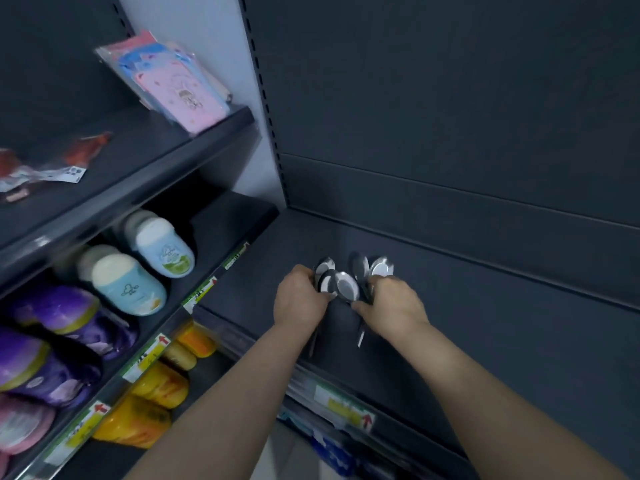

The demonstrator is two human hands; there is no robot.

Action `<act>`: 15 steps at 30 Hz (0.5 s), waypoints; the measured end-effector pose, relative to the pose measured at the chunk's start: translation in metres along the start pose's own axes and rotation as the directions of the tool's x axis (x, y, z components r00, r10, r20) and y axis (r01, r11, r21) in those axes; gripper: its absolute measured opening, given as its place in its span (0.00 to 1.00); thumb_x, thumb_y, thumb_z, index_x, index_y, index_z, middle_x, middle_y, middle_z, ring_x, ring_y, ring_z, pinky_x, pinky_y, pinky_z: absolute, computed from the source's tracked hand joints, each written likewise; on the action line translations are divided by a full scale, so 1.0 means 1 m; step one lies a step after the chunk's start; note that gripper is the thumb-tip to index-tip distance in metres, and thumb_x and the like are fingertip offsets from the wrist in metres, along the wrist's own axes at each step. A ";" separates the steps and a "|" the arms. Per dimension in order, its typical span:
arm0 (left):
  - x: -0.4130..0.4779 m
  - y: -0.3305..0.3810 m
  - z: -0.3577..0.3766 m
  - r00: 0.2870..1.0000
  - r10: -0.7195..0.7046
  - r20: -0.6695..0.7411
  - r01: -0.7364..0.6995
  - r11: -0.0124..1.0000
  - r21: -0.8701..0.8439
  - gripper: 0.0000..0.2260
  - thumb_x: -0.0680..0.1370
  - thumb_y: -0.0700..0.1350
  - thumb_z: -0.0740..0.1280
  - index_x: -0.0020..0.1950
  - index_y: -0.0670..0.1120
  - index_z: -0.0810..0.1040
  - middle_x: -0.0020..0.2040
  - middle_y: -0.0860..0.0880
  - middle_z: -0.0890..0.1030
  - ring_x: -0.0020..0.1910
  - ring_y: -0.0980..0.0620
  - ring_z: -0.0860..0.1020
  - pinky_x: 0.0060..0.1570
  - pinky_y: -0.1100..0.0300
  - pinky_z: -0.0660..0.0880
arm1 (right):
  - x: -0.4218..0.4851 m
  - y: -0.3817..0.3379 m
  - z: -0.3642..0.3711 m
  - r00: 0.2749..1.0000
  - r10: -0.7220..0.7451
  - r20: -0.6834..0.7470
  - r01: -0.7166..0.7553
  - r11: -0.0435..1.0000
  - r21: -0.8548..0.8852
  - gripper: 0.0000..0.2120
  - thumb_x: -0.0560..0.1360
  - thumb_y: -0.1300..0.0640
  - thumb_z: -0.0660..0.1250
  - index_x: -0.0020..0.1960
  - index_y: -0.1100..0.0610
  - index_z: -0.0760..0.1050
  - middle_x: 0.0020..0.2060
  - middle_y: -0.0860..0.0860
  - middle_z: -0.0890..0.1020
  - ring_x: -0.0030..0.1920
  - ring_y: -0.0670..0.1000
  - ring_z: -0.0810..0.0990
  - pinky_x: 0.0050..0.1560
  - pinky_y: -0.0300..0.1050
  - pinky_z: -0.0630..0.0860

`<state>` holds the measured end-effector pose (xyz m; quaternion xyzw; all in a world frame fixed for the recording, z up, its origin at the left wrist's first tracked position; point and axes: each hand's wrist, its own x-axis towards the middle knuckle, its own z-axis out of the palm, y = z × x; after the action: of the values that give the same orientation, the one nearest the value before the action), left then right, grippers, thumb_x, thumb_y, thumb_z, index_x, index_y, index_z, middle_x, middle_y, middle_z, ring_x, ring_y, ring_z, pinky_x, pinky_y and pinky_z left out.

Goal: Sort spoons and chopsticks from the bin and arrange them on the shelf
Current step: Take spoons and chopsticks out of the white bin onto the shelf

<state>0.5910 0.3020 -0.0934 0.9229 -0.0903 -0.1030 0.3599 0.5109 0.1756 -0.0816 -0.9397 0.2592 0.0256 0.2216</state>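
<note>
- Dim, bluish light; the dark shelf (485, 289) beyond the left hand (299, 301) and right hand (394, 306) shows little detail.
- Bright glare on the spoons (346, 285) between both hands.
- Bottles (131, 289) left of the left hand are blurred.
- Wide-angle bending toward the edges.

Head view. I am watching both bare forearms stretching out from the bottom edge and converging toward the middle.

Left hand (299, 299): its back is facing the camera, and the fingers are curling inward to the right, gripping the left side of a bunch of spoons (346, 287).

Right hand (394, 304): its back is also facing up. The thumb is lying low toward the left hand, and the fingers are curling over the right side of the bunch.

Both wrists are running roughly straight, with no sharp bend. The hands are sitting close together, knuckles nearly level, and I am seeing no contact between them. The fingertips are hiding behind the hands, and some blur is softening the edges.
</note>
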 end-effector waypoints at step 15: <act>-0.001 0.002 -0.020 0.888 0.415 0.200 -0.458 0.845 0.277 0.11 0.77 0.46 0.67 0.59 0.51 0.78 0.57 0.50 0.78 0.59 0.46 0.73 0.50 0.55 0.73 | -0.045 -0.006 0.002 0.972 0.077 -0.221 -0.138 0.952 -0.273 0.11 0.79 0.51 0.59 0.57 0.51 0.77 0.54 0.51 0.76 0.58 0.54 0.73 0.49 0.45 0.71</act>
<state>0.5946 0.3135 -0.0776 0.9146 -0.3370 -0.0633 0.2143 0.4746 0.2025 -0.0738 -0.9437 0.3256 -0.0235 0.0532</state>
